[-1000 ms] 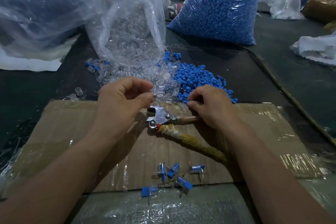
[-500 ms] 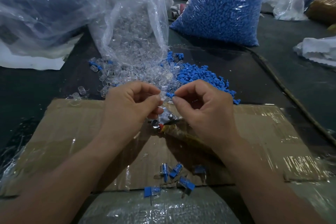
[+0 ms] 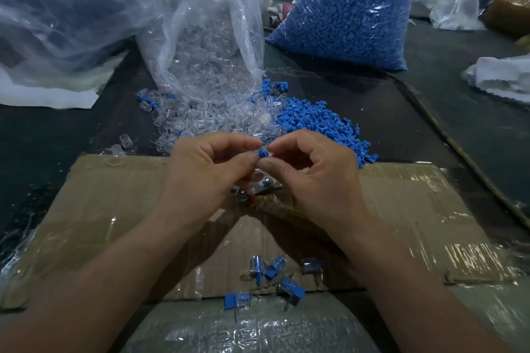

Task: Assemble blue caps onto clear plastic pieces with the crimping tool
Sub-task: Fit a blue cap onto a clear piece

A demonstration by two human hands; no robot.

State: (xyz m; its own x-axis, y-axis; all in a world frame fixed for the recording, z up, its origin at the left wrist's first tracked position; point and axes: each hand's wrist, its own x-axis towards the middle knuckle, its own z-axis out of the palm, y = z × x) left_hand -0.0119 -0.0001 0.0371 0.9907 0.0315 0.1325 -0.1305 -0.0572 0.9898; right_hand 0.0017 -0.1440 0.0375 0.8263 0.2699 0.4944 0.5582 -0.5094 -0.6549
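Note:
My left hand (image 3: pixel 209 172) and my right hand (image 3: pixel 312 175) meet fingertip to fingertip above the cardboard. Between them sits a blue cap (image 3: pixel 262 153) set against a clear plastic piece (image 3: pixel 255 149); the left hand pinches the clear piece and the right hand pinches the cap. The crimping tool (image 3: pixel 263 193) lies on the cardboard under my hands, mostly hidden, its metal head and taped handle showing. Loose clear pieces (image 3: pixel 206 114) and loose blue caps (image 3: pixel 318 123) lie heaped just beyond my hands. Several assembled pieces (image 3: pixel 272 275) lie near the cardboard's front edge.
A taped cardboard sheet (image 3: pixel 430 209) covers the dark table. An open clear bag (image 3: pixel 200 37) spills clear pieces; a full bag of blue caps (image 3: pixel 350 8) stands behind at the right. A big plastic bag (image 3: pixel 57 8) fills the far left. White cloth (image 3: pixel 502 74) lies at right.
My right hand left the tool's handle, picked up a blue cap and brought it to the clear piece in my left hand. Cap and piece now touch.

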